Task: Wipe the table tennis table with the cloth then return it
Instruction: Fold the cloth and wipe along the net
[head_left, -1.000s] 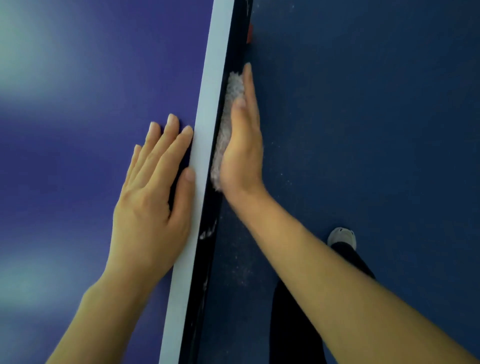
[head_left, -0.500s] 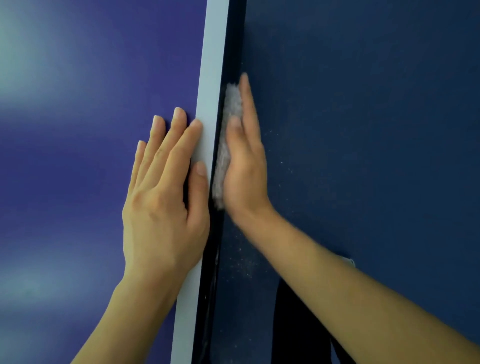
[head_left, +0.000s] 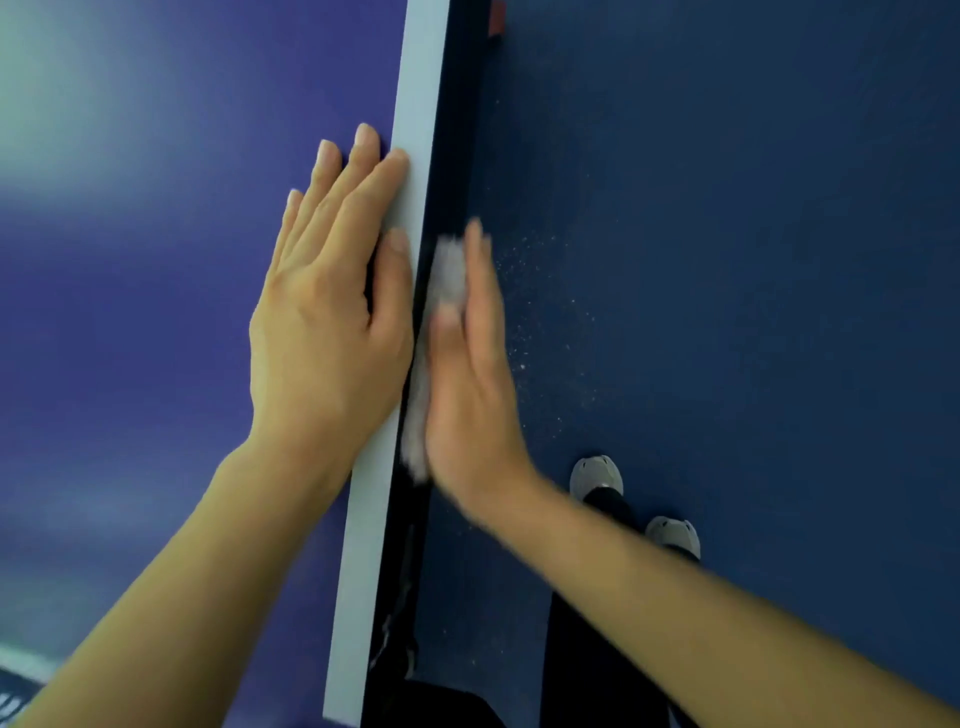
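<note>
The view comes from a camera worn on the person's head, above one edge of the table and looking steeply down along it. It sits close: the table top (head_left: 156, 312) fills the left part of the picture, its white edge line (head_left: 410, 156) runs slantwise from the bottom up to the top, and the floor (head_left: 727, 260) fills the right. Both forearms reach in from the bottom, with the left hand (head_left: 327, 332) and right hand (head_left: 467, 395) near the middle. The person's shoes (head_left: 597, 475) show far below, right of centre.
</note>
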